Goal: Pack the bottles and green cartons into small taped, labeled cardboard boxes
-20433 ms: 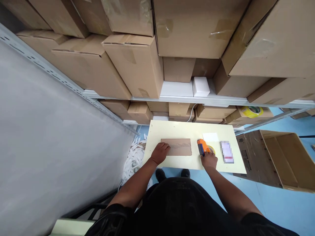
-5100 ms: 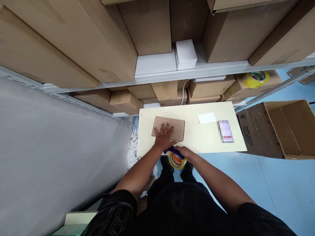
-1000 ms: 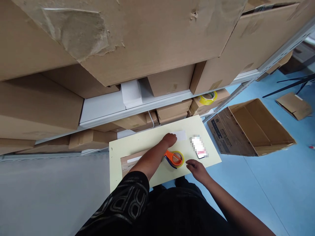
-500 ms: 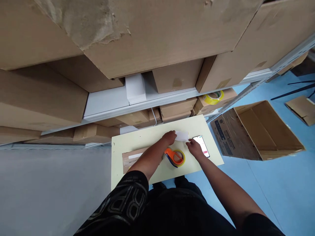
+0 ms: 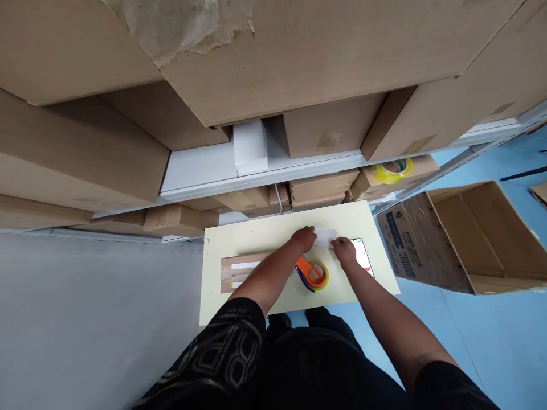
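Note:
A small white sheet of paper [image 5: 325,237] is stretched between my hands above the pale yellow table [image 5: 273,230]. My left hand [image 5: 304,238] pinches its left end, and my right hand [image 5: 343,250] grips the right end with closed fingers. Just below the paper lies an orange tape dispenser [image 5: 311,272] with a roll of yellowish tape. Beside my right hand rests a phone [image 5: 362,257] with a lit screen, partly covered by that hand. Under my left forearm sits a flat cardboard piece [image 5: 228,273] with white strips, its right part hidden.
Shelving with a metal edge [image 5: 256,181] holds several large cardboard boxes close overhead. A stack of white paper [image 5: 250,148] stands on it. A yellow tape roll [image 5: 392,171] lies on a lower box. An open carton [image 5: 444,239] sits on the blue floor at right.
The view has shifted slightly, so most things appear further right. My right hand has closed in on the paper's right end, which both hands still hold.

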A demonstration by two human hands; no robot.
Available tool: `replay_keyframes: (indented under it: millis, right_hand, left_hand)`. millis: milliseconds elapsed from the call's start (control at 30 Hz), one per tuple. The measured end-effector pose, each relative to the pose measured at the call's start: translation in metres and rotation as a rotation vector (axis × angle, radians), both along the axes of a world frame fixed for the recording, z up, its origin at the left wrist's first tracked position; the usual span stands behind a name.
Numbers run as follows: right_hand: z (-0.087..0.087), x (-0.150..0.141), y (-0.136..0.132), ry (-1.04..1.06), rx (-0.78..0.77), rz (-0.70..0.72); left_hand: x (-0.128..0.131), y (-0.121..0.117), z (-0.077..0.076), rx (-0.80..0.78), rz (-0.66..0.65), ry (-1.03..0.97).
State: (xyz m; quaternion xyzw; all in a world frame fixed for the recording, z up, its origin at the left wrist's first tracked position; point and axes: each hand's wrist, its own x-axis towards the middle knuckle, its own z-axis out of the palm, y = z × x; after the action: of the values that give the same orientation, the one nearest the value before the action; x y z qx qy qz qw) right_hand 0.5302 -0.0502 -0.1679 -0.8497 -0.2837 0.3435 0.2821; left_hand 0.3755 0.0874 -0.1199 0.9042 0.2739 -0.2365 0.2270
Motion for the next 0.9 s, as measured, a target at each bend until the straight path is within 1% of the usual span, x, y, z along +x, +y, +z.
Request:
replay_keyframes:
  millis: [100,133,233,333,467,567,733,900]
  right_hand:
    - [0.011,-0.004,0.004,0.007,-0.049,-0.056]
    - [0.016,-0.006,0.006,0.009,-0.053,-0.055]
    - [0.031,-0.012,0.010,-0.020,-0.012,0.026]
    - [0.039,-0.017,0.012,-0.082,0.039,0.103]
    - [0.039,-0.022,0.009,-0.064,0.101,0.132]
    - [0.037,-0.025,0.004,-0.031,0.129,0.100]
    - [0.033,-0.024,-0.004,0.127,0.115,0.058]
    - [0.029,-0.020,-0.006,0.133,0.074,0.004]
  left_hand:
    - [0.001,-0.002,-0.001,-0.026,0.041,-0.018]
    - [0.002,-0.003,-0.001,-0.037,0.059,-0.026]
    - [0.009,-0.005,0.001,-0.086,0.142,-0.060]
    - [0.020,-0.008,0.003,-0.167,0.257,-0.119]
    - [0.028,-0.013,0.003,-0.305,0.407,-0.199]
    - [0.027,-0.018,0.000,-0.371,0.507,-0.221]
    - [0.022,-0.023,-0.006,-0.407,0.640,-0.220]
    - [0.020,-0.023,-0.006,-0.393,0.699,-0.207]
